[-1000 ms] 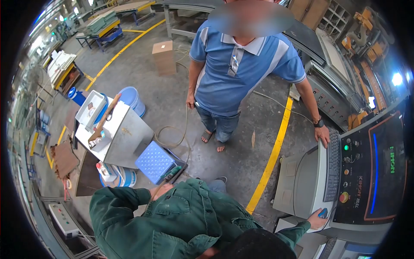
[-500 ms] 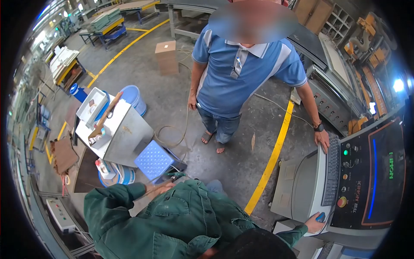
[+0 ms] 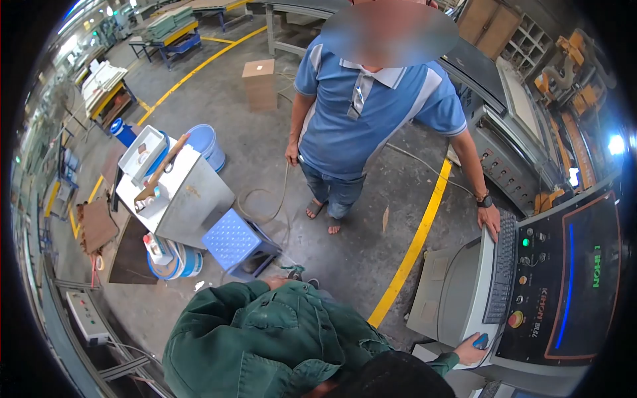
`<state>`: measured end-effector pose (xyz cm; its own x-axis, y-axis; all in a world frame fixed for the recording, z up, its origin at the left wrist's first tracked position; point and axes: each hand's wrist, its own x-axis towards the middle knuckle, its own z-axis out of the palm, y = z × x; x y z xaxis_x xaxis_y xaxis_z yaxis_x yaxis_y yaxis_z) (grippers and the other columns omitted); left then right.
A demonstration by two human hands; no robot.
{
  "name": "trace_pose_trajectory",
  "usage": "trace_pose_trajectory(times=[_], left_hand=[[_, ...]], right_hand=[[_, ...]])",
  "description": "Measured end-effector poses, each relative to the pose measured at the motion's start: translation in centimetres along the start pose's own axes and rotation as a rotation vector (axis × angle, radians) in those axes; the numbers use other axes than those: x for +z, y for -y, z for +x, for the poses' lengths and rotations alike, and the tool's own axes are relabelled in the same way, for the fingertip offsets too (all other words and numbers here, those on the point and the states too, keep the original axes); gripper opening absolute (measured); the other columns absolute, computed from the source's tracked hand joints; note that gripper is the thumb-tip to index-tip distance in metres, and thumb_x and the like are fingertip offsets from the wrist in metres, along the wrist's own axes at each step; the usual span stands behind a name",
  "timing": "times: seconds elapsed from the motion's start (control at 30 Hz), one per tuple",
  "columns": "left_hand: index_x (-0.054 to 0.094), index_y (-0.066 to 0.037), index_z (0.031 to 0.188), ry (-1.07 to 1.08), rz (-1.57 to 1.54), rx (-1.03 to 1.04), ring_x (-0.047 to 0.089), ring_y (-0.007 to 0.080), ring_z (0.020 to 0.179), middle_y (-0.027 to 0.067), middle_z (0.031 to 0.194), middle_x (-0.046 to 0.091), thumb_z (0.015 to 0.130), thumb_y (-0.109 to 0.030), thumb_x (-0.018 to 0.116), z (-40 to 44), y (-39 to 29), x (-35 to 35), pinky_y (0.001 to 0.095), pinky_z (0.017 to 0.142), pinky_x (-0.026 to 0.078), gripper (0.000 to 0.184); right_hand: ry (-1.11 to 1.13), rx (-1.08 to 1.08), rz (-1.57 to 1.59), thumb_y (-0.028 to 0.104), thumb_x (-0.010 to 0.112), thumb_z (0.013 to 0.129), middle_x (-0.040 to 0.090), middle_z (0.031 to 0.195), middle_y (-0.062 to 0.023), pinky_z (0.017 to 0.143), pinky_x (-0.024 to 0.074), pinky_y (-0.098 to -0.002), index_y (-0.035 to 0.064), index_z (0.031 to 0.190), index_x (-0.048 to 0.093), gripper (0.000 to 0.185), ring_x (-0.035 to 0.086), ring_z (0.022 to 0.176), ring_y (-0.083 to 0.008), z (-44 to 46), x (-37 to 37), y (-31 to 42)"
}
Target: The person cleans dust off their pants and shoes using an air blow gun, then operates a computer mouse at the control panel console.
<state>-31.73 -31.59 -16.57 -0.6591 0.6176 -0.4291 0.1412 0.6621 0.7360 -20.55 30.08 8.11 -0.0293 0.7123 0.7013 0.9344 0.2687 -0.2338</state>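
Note:
My right hand (image 3: 470,351) rests over a blue and black computer mouse (image 3: 480,341), fingers curved around it, on the pale ledge of a control console (image 3: 472,312). Beyond it on that ledge lies a dark keyboard (image 3: 501,272). The console's black panel carries a lit green button, a red knob (image 3: 515,319) and a screen (image 3: 584,278) with a blue line. My left hand (image 3: 276,282) is at the front of my green jacket (image 3: 272,325), mostly covered by sleeve and cloth. Its fingers are hidden.
Facing me stands a person in a blue polo shirt (image 3: 365,126), one hand (image 3: 489,220) at the keyboard's edge. Left are a blue stool (image 3: 232,239), a white cabinet (image 3: 199,199) with a tray and tools, and buckets. A cable lies on the floor.
My left forearm has drawn in toward my body, and its hand is now more covered. My right hand stays on the mouse. The view has shifted slightly.

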Motion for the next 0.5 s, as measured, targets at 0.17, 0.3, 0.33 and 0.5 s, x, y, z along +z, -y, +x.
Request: trace_pose_trajectory(times=[0.17, 0.3, 0.33, 0.5], left_hand=[[0.056, -0.013, 0.105, -0.029, 0.129, -0.274, 0.049, 0.0324, 0.104, 0.0147, 0.113, 0.052, 0.079, -0.043, 0.041, 3.8, 10.1, 12.9, 0.042, 0.088, 0.038, 0.043], [0.056, -0.014, 0.106, -0.056, 0.065, -0.314, 0.05, 0.0325, 0.103, 0.0155, 0.111, 0.053, 0.078, -0.045, 0.041, 1.8, 5.3, 10.6, 0.0421, 0.086, 0.039, 0.044], [0.056, -0.014, 0.107, -0.062, 0.046, -0.329, 0.05, 0.0326, 0.102, 0.0157, 0.111, 0.053, 0.078, -0.045, 0.042, 0.4, 2.6, 8.8, 0.0422, 0.086, 0.04, 0.045], [0.057, -0.013, 0.106, -0.015, -0.077, -0.338, 0.053, 0.0324, 0.099, 0.0179, 0.106, 0.056, 0.077, -0.048, 0.044, -2.7, -2.4, 4.4, 0.0426, 0.083, 0.04, 0.046]], right_hand=[[-0.004, -0.002, 0.071, 0.054, 0.062, 0.067, 0.056, 0.107, -0.0141, 0.08, 0.0418, -0.044, 0.0019, 0.112, 0.05, 0.07, 0.053, 0.096, -0.0326, -0.1, -1.0, 0.6], [0.023, -0.003, 0.09, 0.053, 0.061, 0.069, 0.055, 0.107, -0.016, 0.081, 0.0418, -0.0434, 0.0006, 0.111, 0.051, 0.068, 0.053, 0.096, -0.0332, 0.0, -1.1, 0.5], [0.013, -0.004, 0.105, 0.053, 0.061, 0.07, 0.055, 0.106, -0.0167, 0.081, 0.0416, -0.0433, -0.0002, 0.11, 0.051, 0.068, 0.053, 0.097, -0.0333, 0.0, -1.1, 0.4], [0.003, -0.022, 0.126, 0.052, 0.06, 0.071, 0.055, 0.106, -0.0174, 0.082, 0.0411, -0.0427, -0.0016, 0.11, 0.051, 0.067, 0.052, 0.097, -0.0334, 0.0, -0.2, -0.5]])
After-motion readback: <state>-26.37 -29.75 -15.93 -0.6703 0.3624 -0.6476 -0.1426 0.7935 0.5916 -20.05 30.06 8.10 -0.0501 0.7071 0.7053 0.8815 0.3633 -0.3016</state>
